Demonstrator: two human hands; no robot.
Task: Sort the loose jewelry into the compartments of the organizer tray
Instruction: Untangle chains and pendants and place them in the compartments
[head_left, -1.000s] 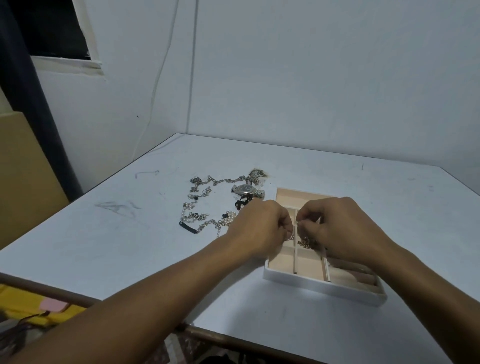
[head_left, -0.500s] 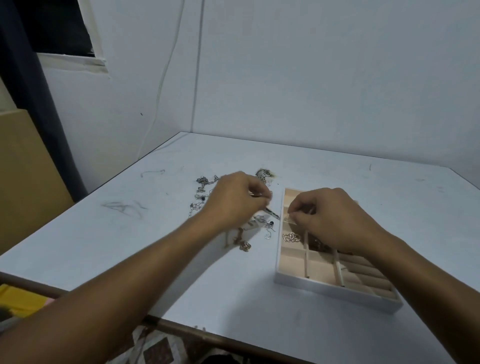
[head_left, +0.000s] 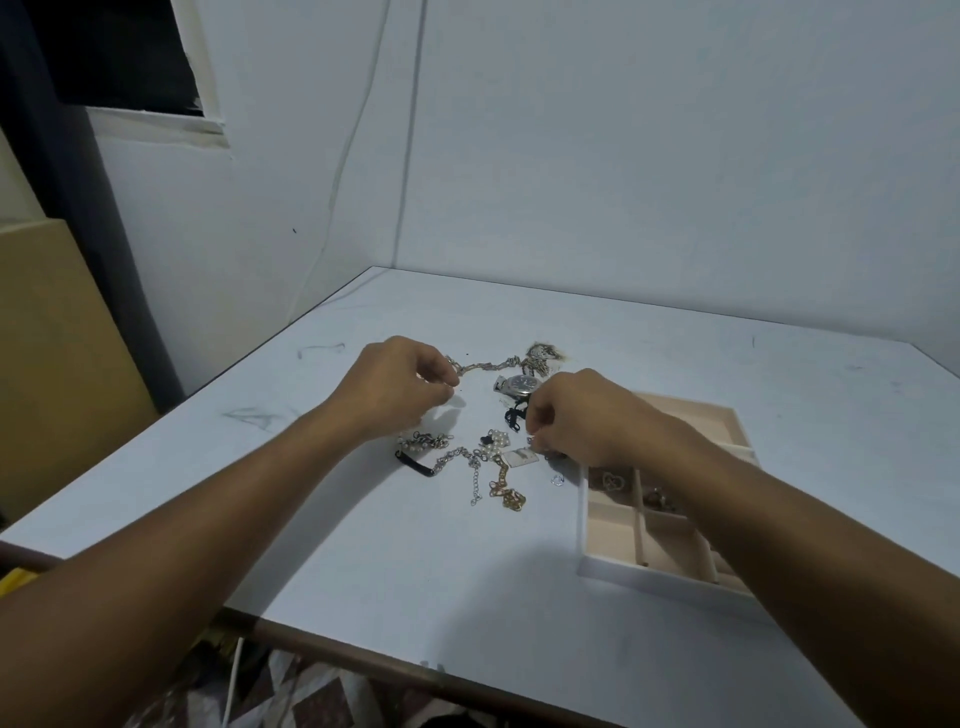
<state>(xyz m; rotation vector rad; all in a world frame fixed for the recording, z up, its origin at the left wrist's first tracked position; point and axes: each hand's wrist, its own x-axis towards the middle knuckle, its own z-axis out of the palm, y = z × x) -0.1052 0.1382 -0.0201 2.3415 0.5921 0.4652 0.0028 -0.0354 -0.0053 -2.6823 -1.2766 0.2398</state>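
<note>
Loose jewelry lies on the white table: a wristwatch (head_left: 519, 384), a gold chain (head_left: 506, 488), a pearl bracelet (head_left: 423, 442), a black band (head_left: 415, 466) and a small silver ring (head_left: 557, 480). My left hand (head_left: 395, 389) hovers with curled fingers that seem to pinch the end of a long silver chain (head_left: 485, 365). Lower and to the right, my right hand (head_left: 582, 415) pinches a small piece beside a flat rectangular pendant (head_left: 521, 457). The white organizer tray (head_left: 649, 574) sits at right, partly under my right forearm. A looped pendant (head_left: 613, 480) lies in its left compartment.
A tangled heap of chains (head_left: 543, 356) lies behind the watch. The table fills a corner between two white walls. Its near edge (head_left: 363, 657) has a dark rim. A brown board (head_left: 57, 338) leans at far left.
Both hands have left the tray and moved left over the loose pile. The left hand went further back to the long chain. The right hand came down beside the flat pendant.
</note>
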